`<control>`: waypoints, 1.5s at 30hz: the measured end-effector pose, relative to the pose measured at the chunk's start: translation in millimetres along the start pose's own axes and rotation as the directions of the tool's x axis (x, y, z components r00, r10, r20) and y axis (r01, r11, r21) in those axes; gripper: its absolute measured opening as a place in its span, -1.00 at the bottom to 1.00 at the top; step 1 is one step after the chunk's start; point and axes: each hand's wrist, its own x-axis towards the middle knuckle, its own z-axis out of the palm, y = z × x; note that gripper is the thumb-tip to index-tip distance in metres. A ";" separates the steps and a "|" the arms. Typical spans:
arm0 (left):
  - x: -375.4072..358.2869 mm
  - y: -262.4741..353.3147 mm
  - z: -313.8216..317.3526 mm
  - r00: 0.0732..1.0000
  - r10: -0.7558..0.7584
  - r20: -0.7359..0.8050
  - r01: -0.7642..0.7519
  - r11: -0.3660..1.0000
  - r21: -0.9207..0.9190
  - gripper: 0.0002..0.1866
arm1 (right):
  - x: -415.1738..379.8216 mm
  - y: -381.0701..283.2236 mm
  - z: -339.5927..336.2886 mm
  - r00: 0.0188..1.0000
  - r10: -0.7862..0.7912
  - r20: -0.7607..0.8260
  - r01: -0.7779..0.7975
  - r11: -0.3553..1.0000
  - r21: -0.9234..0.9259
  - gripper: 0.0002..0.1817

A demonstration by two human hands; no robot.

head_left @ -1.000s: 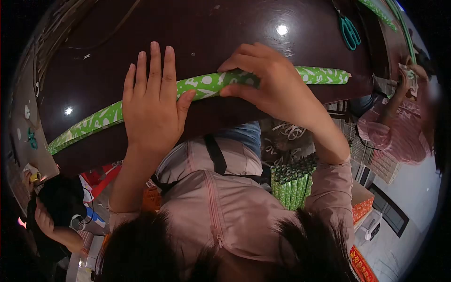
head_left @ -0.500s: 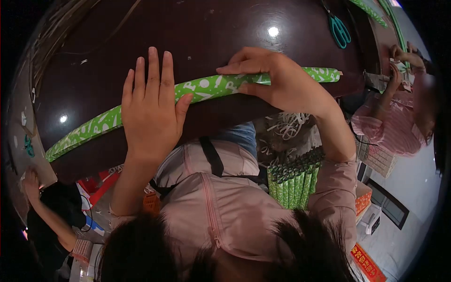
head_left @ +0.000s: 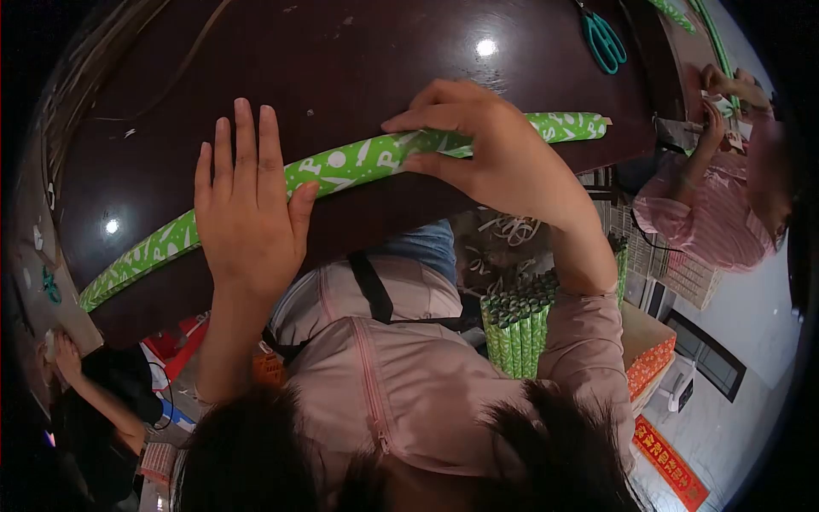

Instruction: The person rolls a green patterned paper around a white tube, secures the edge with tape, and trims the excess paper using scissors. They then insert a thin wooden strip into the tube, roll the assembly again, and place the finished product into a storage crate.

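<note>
A long, narrow roll of green patterned paper [head_left: 351, 164] with white letters and shapes lies across the dark table near its front edge. My left hand [head_left: 249, 209] rests flat across the roll left of its middle, fingers stretched out and thumb apart. My right hand [head_left: 478, 145] grips the roll right of the middle, thumb on the near side and fingers on the far side. Beyond both hands the roll's two ends stay visible, the right one [head_left: 589, 126] narrow and close to the table's right part.
Teal-handled scissors [head_left: 605, 44] lie at the back right of the dark table [head_left: 341, 60]. Brown strips [head_left: 102, 64] lie at the back left. Below the edge stand several bundled green rolls [head_left: 516, 337]. One co-worker [head_left: 704, 205] sits at right; another's hand [head_left: 68, 357] is at lower left.
My left hand has slid left along the roll. My right hand keeps its grip at nearly the same spot. The whole view has shifted slightly.
</note>
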 end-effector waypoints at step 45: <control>2.0 -4.0 -0.9 0.996 0.051 0.073 -0.052 0.999 0.011 -0.44 | -86.6 67.0 -77.0 0.894 0.304 -0.329 -0.376 0.908 -0.183 -0.50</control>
